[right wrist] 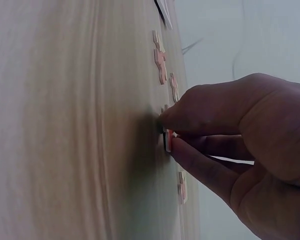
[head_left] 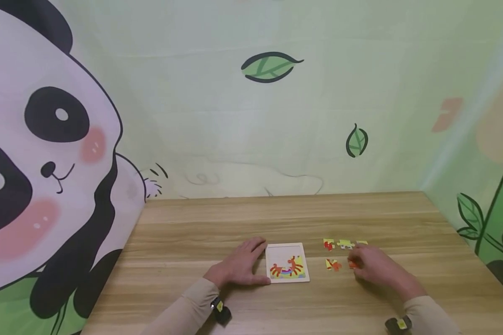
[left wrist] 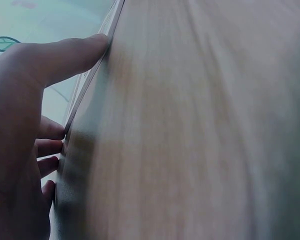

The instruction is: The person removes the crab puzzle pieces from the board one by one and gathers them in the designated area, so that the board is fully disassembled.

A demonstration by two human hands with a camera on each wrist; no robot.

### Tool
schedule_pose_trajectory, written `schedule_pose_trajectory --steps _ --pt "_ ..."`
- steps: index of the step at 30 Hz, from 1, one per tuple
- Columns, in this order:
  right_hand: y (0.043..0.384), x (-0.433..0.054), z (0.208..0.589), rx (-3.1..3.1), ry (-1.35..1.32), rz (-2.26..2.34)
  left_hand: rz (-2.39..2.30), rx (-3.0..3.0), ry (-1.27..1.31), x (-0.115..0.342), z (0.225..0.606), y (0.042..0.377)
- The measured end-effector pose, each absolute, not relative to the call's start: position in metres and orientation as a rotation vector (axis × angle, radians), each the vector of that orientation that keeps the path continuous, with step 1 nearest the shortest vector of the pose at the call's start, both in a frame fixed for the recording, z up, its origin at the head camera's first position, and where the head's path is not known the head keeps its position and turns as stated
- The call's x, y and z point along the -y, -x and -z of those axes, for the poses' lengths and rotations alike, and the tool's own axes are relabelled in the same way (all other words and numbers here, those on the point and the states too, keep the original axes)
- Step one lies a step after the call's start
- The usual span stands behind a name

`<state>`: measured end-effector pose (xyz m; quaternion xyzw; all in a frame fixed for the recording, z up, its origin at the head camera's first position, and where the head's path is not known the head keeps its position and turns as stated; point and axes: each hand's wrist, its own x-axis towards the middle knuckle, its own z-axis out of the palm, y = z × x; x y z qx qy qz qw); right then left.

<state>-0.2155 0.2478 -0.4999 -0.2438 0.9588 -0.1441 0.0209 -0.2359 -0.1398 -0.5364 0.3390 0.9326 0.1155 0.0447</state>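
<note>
A square wooden puzzle board lies on the table, its lower part filled with a red-orange animal picture and its upper part bare. My left hand rests along the board's left side, thumb at the near corner and fingers by the far one. In the left wrist view the thumb touches the board's edge. To the right, my right hand pinches a red-orange puzzle piece between thumb and fingers, close to the tabletop; the hand partly hides it.
Several loose pieces lie between board and right hand: a red-and-yellow piece, a yellow piece, an orange-and-yellow piece, and a yellow piece just beyond the right hand. The wooden table meets a panda-printed backdrop.
</note>
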Motion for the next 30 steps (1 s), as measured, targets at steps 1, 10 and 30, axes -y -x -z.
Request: schedule_pose_trajectory --steps 1,10,30 --pt "0.2161 -0.2473 0.4991 -2.971 0.754 0.449 -0.349 -2.853 -1.037 0.1401 0.5364 0.2365" --pt "0.2176 -0.2457 0.4971 -2.955 0.728 0.482 -0.333 -2.87 -1.047 0.14 0.5367 0.2369" --pt "0.2169 -0.2443 0.5013 -2.987 0.729 0.496 -0.369 -2.869 -1.076 0.1414 0.5409 0.2376"
